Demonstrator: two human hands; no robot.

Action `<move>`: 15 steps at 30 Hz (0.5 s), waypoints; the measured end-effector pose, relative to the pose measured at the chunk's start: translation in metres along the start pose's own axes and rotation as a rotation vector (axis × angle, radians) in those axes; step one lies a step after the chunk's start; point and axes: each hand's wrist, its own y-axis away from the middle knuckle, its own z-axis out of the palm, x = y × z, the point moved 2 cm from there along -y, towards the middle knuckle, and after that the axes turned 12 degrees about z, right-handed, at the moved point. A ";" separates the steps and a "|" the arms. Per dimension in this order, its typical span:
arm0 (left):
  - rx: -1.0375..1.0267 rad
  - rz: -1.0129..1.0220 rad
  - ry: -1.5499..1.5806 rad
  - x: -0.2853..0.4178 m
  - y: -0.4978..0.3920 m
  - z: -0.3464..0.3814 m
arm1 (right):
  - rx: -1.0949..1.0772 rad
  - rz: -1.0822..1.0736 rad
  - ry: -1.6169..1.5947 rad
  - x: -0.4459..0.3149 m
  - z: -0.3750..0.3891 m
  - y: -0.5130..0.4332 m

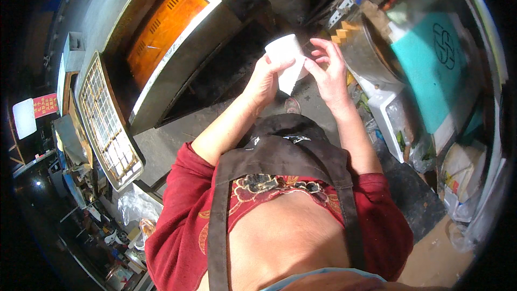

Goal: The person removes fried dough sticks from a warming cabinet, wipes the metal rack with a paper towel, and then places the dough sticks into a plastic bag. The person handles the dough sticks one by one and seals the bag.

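White paper (286,48) with a zigzag lower edge is in front of my chest, rounded at the top like a small bag or a roll; I cannot tell which. My left hand (266,74) grips it from the left, thumb lying across its front. On the other side, the thumb of my right hand (329,66) meets the paper's edge. The fingers of that hand are curled and raised apart from the paper; whether they pinch it is unclear. Beneath both hands are the dark apron (282,137) I wear and the grey floor (250,109).
A metal-framed counter (177,64) with an orange panel (161,24) stands at the upper left. Near it is a rusty wire rack in a tray (109,121). On the right are a large metal pot (365,54), a turquoise box (428,68) and a white foam box (385,109).
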 end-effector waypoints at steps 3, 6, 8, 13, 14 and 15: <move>0.097 0.077 -0.048 -0.008 -0.001 -0.009 | -0.168 0.078 -0.067 0.002 0.006 0.006; 0.104 0.184 -0.018 -0.012 0.001 -0.008 | -0.137 0.039 -0.165 0.005 0.020 0.009; 0.058 0.197 -0.088 -0.013 -0.001 -0.007 | -0.032 0.038 0.068 0.011 0.024 0.005; -0.122 0.053 0.272 -0.014 -0.005 -0.015 | -0.105 0.169 -0.228 0.017 0.017 -0.010; -0.178 0.004 0.413 -0.012 -0.003 -0.020 | -0.147 0.263 -0.341 0.017 0.012 -0.012; -0.084 -0.087 0.430 -0.012 -0.001 -0.029 | -0.235 0.362 -0.564 0.015 0.004 -0.013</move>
